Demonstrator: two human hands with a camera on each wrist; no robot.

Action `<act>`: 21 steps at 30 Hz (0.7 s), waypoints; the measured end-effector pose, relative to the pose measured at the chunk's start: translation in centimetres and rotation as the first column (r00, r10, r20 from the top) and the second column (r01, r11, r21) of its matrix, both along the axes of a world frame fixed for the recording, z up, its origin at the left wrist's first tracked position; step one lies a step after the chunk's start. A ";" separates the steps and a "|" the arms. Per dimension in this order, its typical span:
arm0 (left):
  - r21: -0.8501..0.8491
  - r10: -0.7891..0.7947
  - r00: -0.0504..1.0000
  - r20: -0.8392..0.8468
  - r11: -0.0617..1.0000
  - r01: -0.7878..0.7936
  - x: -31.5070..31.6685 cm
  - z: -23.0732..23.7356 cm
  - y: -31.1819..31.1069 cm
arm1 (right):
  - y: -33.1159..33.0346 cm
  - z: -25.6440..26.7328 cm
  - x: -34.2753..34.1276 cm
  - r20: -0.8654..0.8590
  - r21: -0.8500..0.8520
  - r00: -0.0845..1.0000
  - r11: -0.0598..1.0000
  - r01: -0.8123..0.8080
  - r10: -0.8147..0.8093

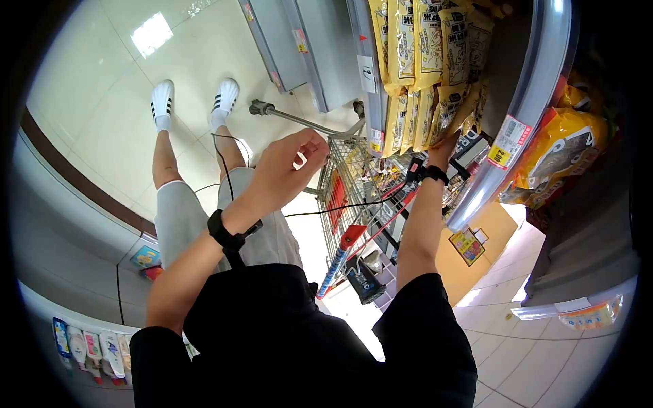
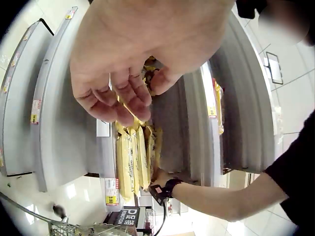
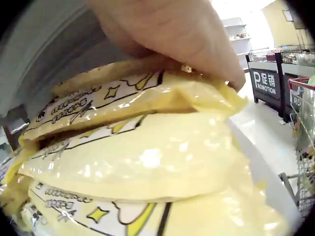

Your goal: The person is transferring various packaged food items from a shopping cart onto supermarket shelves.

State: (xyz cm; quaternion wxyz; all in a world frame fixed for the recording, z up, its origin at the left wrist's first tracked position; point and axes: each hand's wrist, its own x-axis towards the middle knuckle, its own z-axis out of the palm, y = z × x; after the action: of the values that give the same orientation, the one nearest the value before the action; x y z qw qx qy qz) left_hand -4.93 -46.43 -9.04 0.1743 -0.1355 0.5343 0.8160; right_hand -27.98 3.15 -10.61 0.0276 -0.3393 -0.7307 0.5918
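Observation:
Yellow printed packets stand in rows on a shelf at the upper right of the head view. My right hand reaches in at the near end of the lower row. The right wrist view has this hand right over the crinkled end of the uppermost packet; its fingertips are hidden, and I cannot tell whether they grip it. My left hand is raised in front of the shorts, fingers loosely curled and holding nothing. From the left wrist, these curled fingers overlap the packet row.
A wire shopping cart with a red-ended handle stands between my arms. Cables run from the wrist devices. Another shelf with orange bags lies at the right, and bottles line a shelf at the lower left. Promotion counters stand beyond.

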 end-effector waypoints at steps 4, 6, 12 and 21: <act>-0.016 -0.025 1.000 -0.011 1.000 0.025 -0.2 0.0 0.0 | 0.5 -0.2 0.3 -0.032 0.170 0.999 0.985 0.001 0.004; 0.009 0.000 1.000 0.000 1.000 0.000 -0.1 0.0 -0.2 | -2.6 0.3 0.9 -0.156 0.453 0.986 0.884 0.117 -0.050; 0.024 0.066 0.997 0.029 0.998 -0.066 0.6 0.0 -0.4 | -11.0 3.3 0.8 -0.003 0.921 0.759 0.297 -0.252 0.651; 0.005 0.033 0.999 -0.018 0.999 -0.033 0.7 0.4 -0.6 | -10.4 1.7 -0.7 -0.056 0.814 0.848 0.516 -0.267 0.527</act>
State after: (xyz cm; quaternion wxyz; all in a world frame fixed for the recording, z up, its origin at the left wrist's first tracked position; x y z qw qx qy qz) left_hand -4.24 -46.98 -8.65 0.1560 -0.1364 0.5316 0.8212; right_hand -28.68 -7.25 -8.96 0.1435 -0.0211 -0.9580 0.2475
